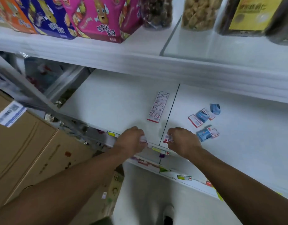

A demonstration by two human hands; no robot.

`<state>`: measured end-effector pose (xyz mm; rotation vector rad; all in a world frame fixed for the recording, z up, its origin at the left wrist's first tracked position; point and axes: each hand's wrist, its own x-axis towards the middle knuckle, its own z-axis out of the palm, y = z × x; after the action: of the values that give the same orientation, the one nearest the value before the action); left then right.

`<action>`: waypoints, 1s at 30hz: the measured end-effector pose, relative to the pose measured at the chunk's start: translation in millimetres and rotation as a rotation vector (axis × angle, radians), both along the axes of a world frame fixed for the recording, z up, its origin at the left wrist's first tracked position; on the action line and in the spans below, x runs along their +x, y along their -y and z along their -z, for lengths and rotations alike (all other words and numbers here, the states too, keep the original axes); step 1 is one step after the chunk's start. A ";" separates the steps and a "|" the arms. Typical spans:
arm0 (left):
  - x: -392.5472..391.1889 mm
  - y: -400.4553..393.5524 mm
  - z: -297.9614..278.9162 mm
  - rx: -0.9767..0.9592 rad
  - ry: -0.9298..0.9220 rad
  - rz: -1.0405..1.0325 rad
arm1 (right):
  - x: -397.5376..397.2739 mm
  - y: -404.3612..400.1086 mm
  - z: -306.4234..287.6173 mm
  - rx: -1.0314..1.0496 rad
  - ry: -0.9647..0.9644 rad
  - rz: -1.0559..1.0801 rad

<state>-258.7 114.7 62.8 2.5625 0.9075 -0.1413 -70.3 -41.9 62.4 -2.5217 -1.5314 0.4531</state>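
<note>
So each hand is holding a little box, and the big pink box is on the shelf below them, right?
Not quite. The left hand holds one little box and the right hand another, but the big pink box stands on the shelf above them, not below. The head view shows it.

Two small white packets with red edging, both blurred. Left packet point(143, 139): pinched in the left hand point(132, 138), projecting rightward past its curled fingers point(139, 132). Right packet point(168, 138): barcode face up, projecting leftward from the fingers point(172, 131) of the right hand point(183, 141).
</note>
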 end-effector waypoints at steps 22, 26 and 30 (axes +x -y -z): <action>82.6 -77.6 67.7 0.063 0.124 0.227 | -22.0 -22.1 52.1 -0.002 -0.035 0.278; 81.7 -83.3 87.7 0.121 0.167 0.296 | -32.9 -28.4 60.7 -0.003 -0.029 0.280; 65.5 -89.4 92.7 0.102 0.271 0.331 | -34.8 -38.4 63.9 -0.015 -0.026 0.277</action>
<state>-193.2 204.1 -29.9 2.7220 0.3971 0.1584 -105.2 -3.6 -1.5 -2.6722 -1.1478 0.4553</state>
